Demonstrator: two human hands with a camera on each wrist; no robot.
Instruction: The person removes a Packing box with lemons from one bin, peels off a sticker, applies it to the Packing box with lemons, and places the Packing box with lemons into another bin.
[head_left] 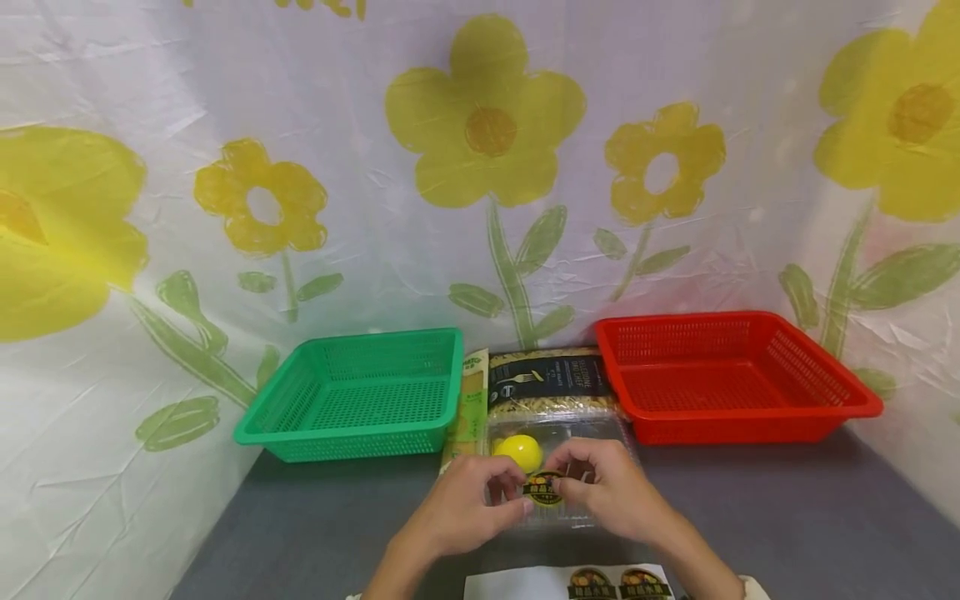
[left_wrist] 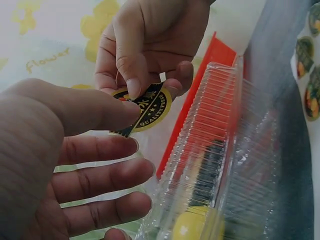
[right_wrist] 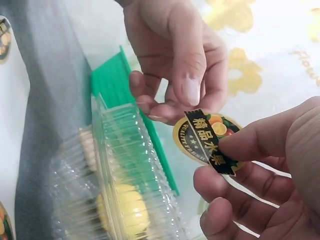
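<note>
Sticker [head_left: 543,490] hangs near the clear box [head_left: 558,430], pinched by the right hand [head_left: 611,487]; left hand [head_left: 468,504] at its edge, fingers parted, grip unclear from here. Probably light, bendy, tacky: hold its rim.

Sticker [right_wrist: 201,136] — “QUALITY FRESH”; backdrop [head_left: 450,242] — “flower”

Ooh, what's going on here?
A person's right hand is pinching an oval sticker with fruit pictured on it, held up off a clear plastic box. The left hand is right at the sticker's edge; whether it grips too is unclear. A yellow, lemon-like thing sits inside the box. More stickers are on a white sheet.
</note>
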